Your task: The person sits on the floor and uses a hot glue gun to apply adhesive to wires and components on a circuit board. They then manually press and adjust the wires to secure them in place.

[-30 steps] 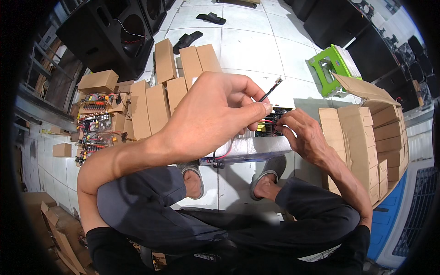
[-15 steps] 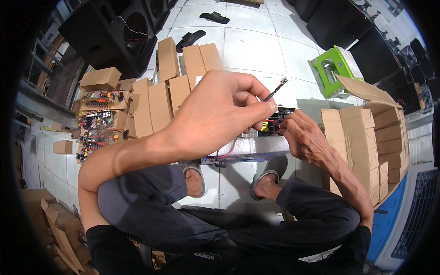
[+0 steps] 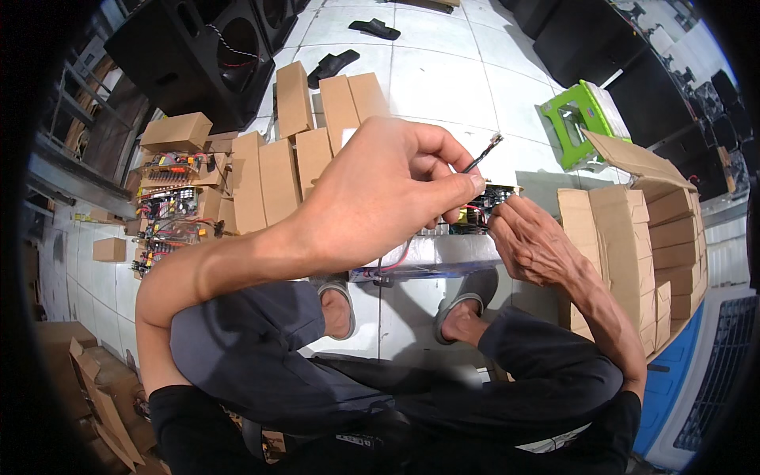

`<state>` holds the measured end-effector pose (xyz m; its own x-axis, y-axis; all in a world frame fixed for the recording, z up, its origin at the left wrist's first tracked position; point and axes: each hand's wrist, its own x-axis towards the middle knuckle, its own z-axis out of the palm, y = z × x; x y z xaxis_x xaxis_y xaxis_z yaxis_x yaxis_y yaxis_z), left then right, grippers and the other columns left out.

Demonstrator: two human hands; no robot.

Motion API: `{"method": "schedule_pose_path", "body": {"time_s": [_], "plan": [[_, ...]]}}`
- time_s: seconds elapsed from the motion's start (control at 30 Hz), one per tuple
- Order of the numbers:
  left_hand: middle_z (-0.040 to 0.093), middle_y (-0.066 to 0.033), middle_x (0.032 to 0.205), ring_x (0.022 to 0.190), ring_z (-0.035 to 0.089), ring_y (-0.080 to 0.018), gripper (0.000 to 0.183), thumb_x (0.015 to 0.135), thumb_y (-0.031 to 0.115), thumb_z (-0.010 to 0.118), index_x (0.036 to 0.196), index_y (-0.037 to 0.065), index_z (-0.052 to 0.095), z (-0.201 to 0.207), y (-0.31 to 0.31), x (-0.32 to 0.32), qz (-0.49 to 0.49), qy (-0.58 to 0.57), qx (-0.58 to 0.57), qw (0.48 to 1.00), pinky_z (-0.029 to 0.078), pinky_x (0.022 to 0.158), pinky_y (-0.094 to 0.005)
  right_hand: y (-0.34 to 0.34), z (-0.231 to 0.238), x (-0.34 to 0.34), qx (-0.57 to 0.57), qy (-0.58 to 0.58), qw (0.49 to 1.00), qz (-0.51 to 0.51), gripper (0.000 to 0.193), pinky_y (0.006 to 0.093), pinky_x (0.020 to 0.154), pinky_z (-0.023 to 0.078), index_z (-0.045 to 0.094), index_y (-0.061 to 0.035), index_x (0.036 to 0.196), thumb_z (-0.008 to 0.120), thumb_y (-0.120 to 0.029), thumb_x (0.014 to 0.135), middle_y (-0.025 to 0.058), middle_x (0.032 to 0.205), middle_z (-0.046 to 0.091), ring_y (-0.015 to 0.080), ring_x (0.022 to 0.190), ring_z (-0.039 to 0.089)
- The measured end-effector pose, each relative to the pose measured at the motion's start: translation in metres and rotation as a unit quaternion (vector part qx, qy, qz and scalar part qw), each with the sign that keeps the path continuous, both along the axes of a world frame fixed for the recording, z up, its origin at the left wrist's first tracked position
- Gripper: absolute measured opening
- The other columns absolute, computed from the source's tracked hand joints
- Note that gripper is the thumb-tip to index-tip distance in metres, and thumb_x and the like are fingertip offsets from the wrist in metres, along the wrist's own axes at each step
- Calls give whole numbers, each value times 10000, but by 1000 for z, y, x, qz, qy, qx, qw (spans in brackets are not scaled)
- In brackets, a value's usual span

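Note:
My left hand (image 3: 380, 194) is closed in a pinch on a thin dark cable (image 3: 477, 162). The cable's free end, tipped with a small plug, sticks up past my fingertips to the right. Below the pinch lies a circuit board (image 3: 497, 195) with black and yellow parts and a red wire, partly covered by both hands. At the board's right side my right hand (image 3: 534, 241) has its fingers curled together; whatever is between them is hidden. Under the board is a white block with a shiny wrapping (image 3: 447, 255), and a dark cord end (image 3: 382, 280) hangs at its near side.
Closed cardboard boxes (image 3: 279, 186) stand at left, beside several circuit boards (image 3: 170, 204). An open carton (image 3: 621, 237) with cardboard inside is at right, near a green step stool (image 3: 571, 127). Black speaker cabinets (image 3: 186, 67) and slippers (image 3: 333, 66) are farther off.
The view has shifted slightly. Both hands keep nearly the same place, the left still pinching the cable; the right fingers have moved a little at the board's edge.

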<state>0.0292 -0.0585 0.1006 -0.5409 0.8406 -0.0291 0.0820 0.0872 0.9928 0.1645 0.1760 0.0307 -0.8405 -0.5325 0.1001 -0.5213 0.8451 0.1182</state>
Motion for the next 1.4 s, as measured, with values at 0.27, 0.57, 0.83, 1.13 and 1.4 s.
{"method": "schedule_pose_path", "body": {"time_s": [0.27,0.57,0.83,1.13,1.4], "plan": [[652,-33,721,623,569,-43,215,955,128,666,1047,-67,666,0,-2,-2,-7,3,-14,1000,459,575,-197,1,-5,4,-87,-44,994,-40,286,420,765,472,533,35,944,660,60,689,159,871,494,338,835,532],[652,-29,718,623,571,-40,219,956,135,670,1044,-65,668,-1,-1,-2,-6,5,-17,1000,457,573,-193,3,-16,4,-136,-18,989,-53,204,396,730,458,523,34,936,612,52,754,144,841,474,294,799,510],[653,-29,712,620,572,-44,213,956,133,668,1039,-63,673,0,-2,-2,-11,-10,-1,1000,455,576,-195,2,-9,2,-219,-14,973,-69,218,406,712,444,451,-9,892,599,55,746,156,846,462,320,806,507],[692,-52,732,628,582,-53,238,937,136,647,1009,-90,674,1,-2,-1,-4,-2,-2,1000,457,579,-222,6,-7,9,-247,-32,952,-178,171,433,667,469,530,-25,889,679,-9,808,143,806,536,327,752,563],[693,-55,725,626,584,-55,237,934,136,647,1002,-90,675,-1,-2,-1,1,1,6,1000,455,576,-225,-8,-3,4,-302,-17,949,-95,230,413,733,522,612,-33,973,757,-16,796,121,916,623,317,860,622]]}}
